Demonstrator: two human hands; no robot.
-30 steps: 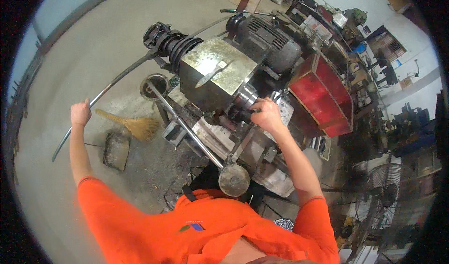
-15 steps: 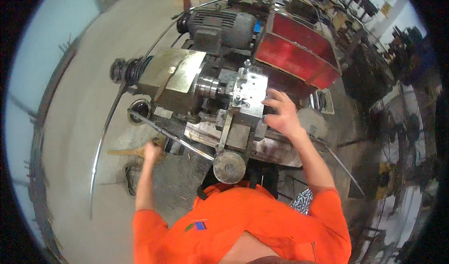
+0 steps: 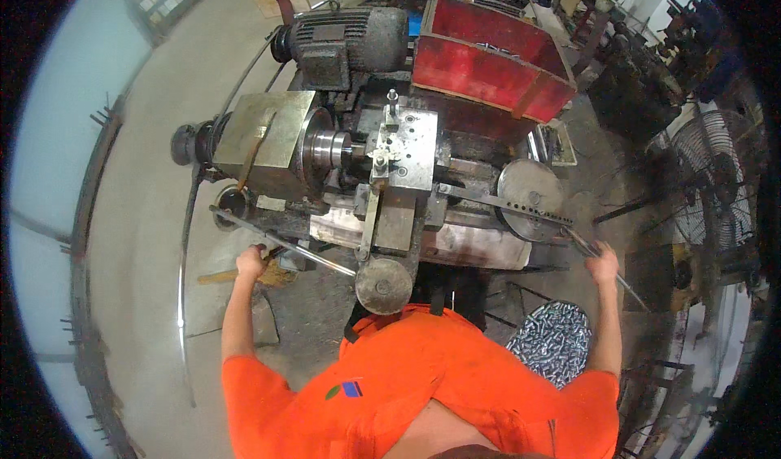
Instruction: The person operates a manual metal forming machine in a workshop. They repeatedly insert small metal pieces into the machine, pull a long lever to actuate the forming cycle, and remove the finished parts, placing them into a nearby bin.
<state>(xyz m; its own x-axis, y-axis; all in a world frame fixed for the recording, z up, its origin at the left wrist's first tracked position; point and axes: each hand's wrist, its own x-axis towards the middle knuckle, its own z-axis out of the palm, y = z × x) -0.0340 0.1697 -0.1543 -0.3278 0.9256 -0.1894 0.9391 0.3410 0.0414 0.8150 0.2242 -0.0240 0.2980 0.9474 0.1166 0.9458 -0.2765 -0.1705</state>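
**Right hand (image 3: 603, 264) wrapped around a metal rod (image 3: 581, 242)**

The rod slants between three and four o'clock, its upper end near a perforated bar (image 3: 512, 206) — the right hand clasps it partway along. Between eight and nine, the left hand (image 3: 250, 261) is curled near a steel lever (image 3: 323, 260); whether it grips anything, I cannot tell. Small metal pieces (image 3: 553, 341) are heaped at four o'clock, a red box (image 3: 480, 72) at one.

A machine workshop, shown by a grimy grey finned motor (image 3: 358, 36), a shiny cylindrical steel spindle (image 3: 329, 149) and small silvery metal parts (image 3: 551, 341).
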